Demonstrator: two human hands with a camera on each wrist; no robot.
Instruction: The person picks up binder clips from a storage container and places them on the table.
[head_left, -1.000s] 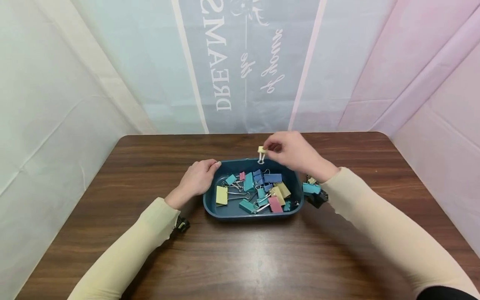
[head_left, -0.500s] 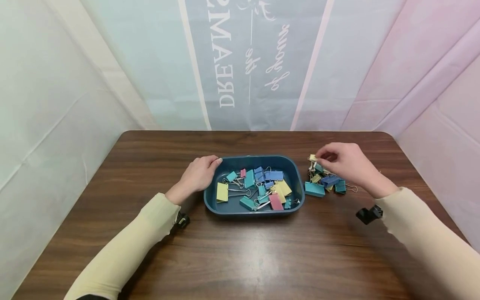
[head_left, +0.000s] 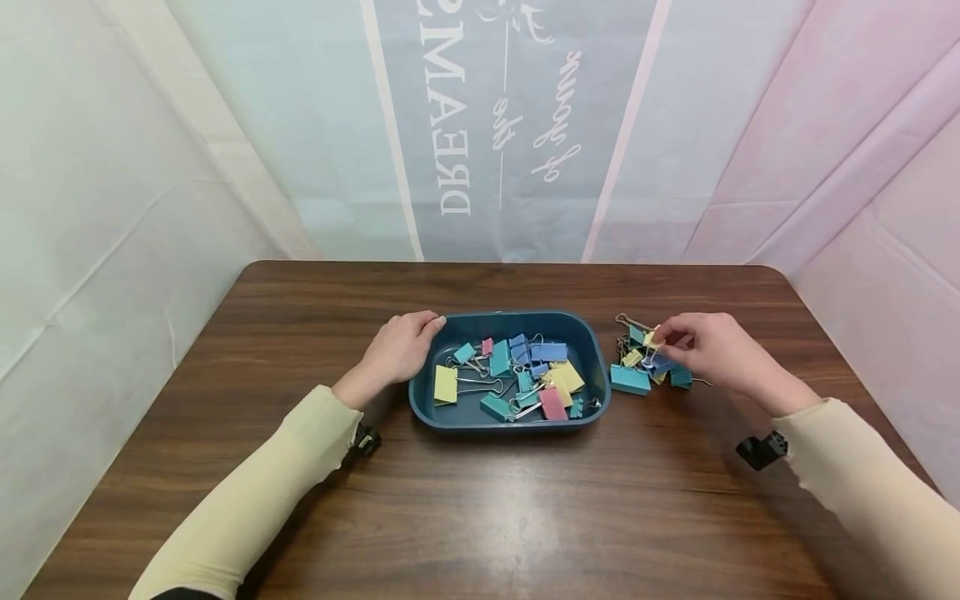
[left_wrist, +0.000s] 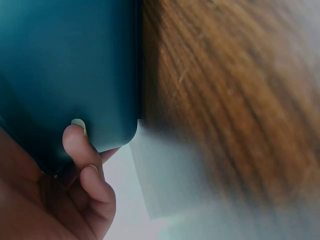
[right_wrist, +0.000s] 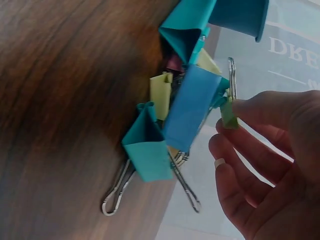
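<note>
A dark teal plastic tray holds several binder clips in teal, blue, yellow and pink. My left hand grips its far left corner, thumb at the rim; the left wrist view shows fingertips curled against the tray's outside. To the right of the tray, my right hand pinches a small yellow binder clip between thumb and forefinger, just over a pile of loose clips. In that pile are a large teal clip, a blue clip and another teal clip with its wire handles spread.
Everything stands on a dark wood-grain table. A pale printed cloth hangs behind the far table edge, with white cloth at the left and pinkish cloth at the right. The clip pile lies close to the tray's right wall.
My right hand has carried the yellow binder clip from above the tray's far rim rightward to the pile, then lower over it. The left hand keeps its grip on the tray.
</note>
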